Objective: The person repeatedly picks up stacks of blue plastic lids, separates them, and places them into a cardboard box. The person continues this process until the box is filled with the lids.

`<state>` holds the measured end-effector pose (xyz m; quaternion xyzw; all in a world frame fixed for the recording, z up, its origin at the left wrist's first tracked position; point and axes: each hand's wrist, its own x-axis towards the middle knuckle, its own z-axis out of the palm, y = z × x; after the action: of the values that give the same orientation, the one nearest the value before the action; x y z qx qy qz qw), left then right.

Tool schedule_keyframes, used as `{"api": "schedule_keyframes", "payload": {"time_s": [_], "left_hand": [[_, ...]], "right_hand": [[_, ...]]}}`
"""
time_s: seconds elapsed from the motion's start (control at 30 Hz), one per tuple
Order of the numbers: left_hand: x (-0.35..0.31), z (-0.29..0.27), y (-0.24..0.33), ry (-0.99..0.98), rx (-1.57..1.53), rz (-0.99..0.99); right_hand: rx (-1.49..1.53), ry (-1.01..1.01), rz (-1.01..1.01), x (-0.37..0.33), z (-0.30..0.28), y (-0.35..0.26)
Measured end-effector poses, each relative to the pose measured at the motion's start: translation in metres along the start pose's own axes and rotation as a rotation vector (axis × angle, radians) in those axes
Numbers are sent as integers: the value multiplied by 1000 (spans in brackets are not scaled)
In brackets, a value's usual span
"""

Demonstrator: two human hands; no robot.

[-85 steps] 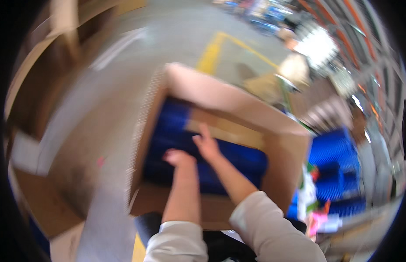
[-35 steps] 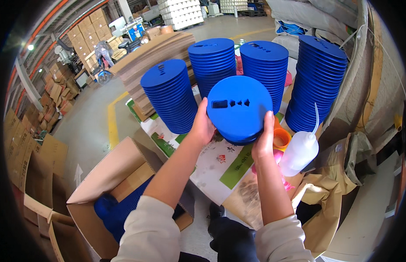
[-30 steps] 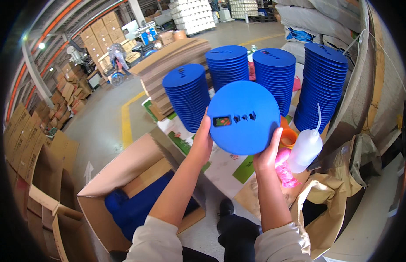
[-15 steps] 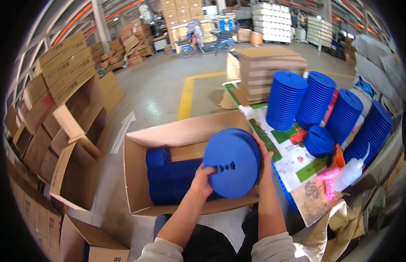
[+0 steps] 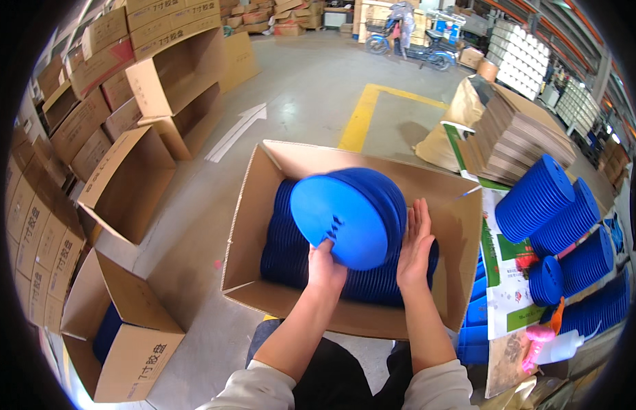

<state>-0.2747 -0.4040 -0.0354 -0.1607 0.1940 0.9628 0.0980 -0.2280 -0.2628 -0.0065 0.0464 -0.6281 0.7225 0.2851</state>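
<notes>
A short stack of blue plastic reels (image 5: 340,222) is held tilted over the open cardboard box (image 5: 247,219), its round flat face turned toward me. My left hand (image 5: 325,268) grips that face at the slots near its centre, thumb at the holes. Behind the stack's right side my right hand (image 5: 415,247) has its fingers stretched out and its palm toward the reels; whether it touches them I cannot tell. Rows of ribbed blue reels (image 5: 280,239) lie on their sides in the box, partly hidden by the held stack and my arms.
On the right, a covered table carries several upright reel stacks (image 5: 535,198), a squeeze bottle (image 5: 561,347), a pink item (image 5: 535,347) and flattened cardboard (image 5: 520,140). Open boxes (image 5: 137,181) and piled cartons (image 5: 41,232) stand left. Another box (image 5: 143,359) at lower left holds something blue.
My view has swung right and down. The held reels are now over the middle of the box, more tilted, and the right hand's fingers have straightened away from the stack's edge.
</notes>
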Motion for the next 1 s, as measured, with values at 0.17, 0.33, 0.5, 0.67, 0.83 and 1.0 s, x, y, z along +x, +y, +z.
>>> {"api": "schedule_keyframes", "payload": {"time_s": [0.17,0.33,0.5,0.67,0.83,1.0], "left_hand": [[16,-3,17,55,48,341],[0,18,23,93,58,430],[-6,16,29,-20,57,477],[-9,6,30,-110,32,421],[-21,-11,43,-252,60,40],[-32,-3,49,-228,84,-36]], "right_hand": [[-259,-118,-88,-13,37,36],[-349,-105,-118,5,66,53],[-318,-113,-105,8,70,41],[-658,-77,-447,-1,72,7],[-516,-319,-756,-15,69,-20],[-546,-124,-334,3,61,-8]]}}
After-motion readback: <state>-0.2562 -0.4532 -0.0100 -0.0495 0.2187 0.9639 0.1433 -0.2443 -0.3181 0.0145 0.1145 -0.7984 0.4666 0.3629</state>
